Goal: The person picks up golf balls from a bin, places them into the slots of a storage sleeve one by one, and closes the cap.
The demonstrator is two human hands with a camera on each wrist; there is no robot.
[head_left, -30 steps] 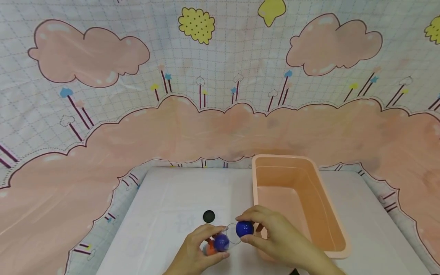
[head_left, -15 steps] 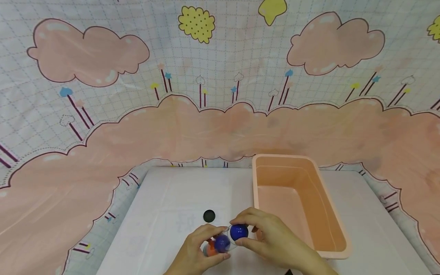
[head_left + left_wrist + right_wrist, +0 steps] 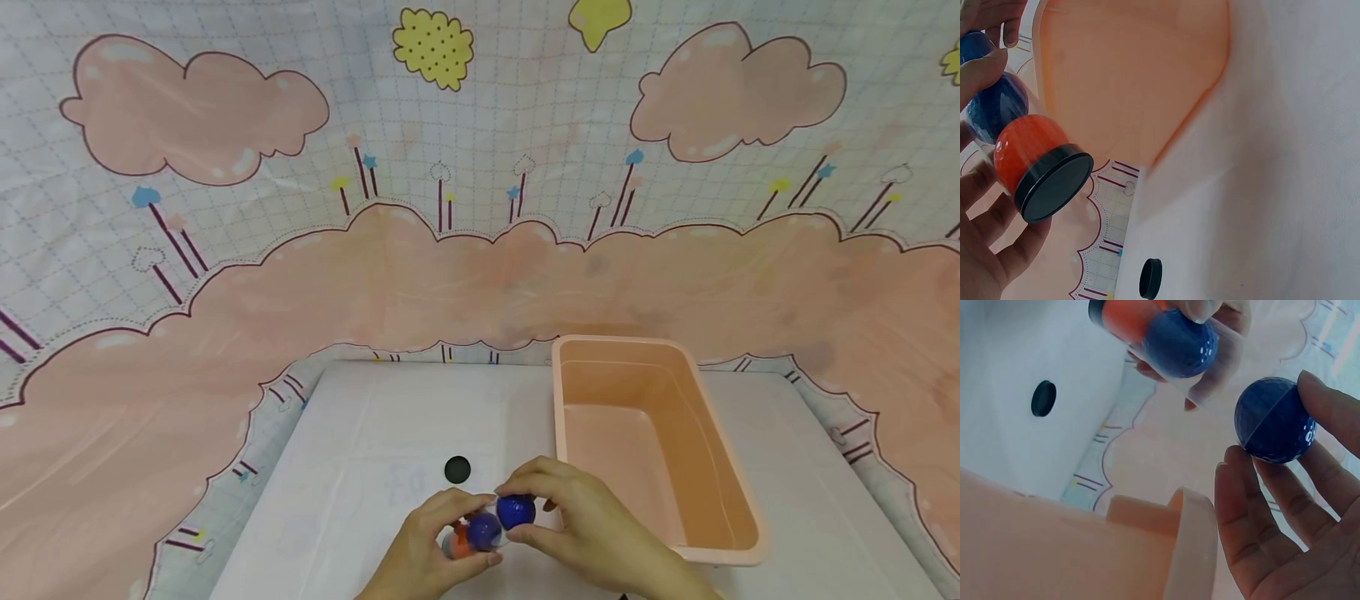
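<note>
Fingers of right hand, head view, pinch blue ball, right of clear tube gripped by left hand; left wrist: tube tilted, black cap opposite ball; right wrist: ball just off open end, roughly on tube's long axis

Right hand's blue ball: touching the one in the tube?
Apart: the right wrist view shows a gap between the outer blue ball and the inner blue ball.
</note>
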